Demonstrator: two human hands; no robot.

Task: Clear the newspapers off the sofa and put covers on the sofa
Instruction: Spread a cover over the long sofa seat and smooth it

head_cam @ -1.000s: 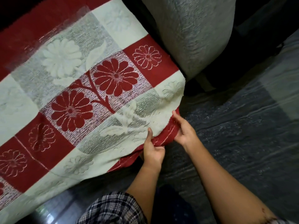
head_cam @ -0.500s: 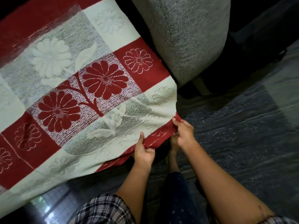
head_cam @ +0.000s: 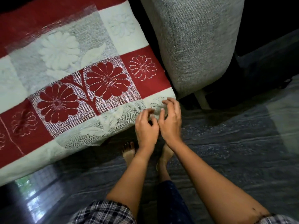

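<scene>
Across ten o'clock, the floral cover [head_cam: 72, 81] lies spread on the sofa seat, beside the grey armrest [head_cam: 194, 46] at one o'clock. At its near corner the right hand [head_cam: 171, 123] curls loosely, empty; whether the left hand [head_cam: 145, 128] grips anything I cannot tell.

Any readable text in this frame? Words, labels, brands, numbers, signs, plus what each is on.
None: no readable text in this view.
The sofa cover shows only woven flowers and squares, no lettering.
The grey armrest, the dark rug and the plaid sleeve show no tag, label or number.
</scene>
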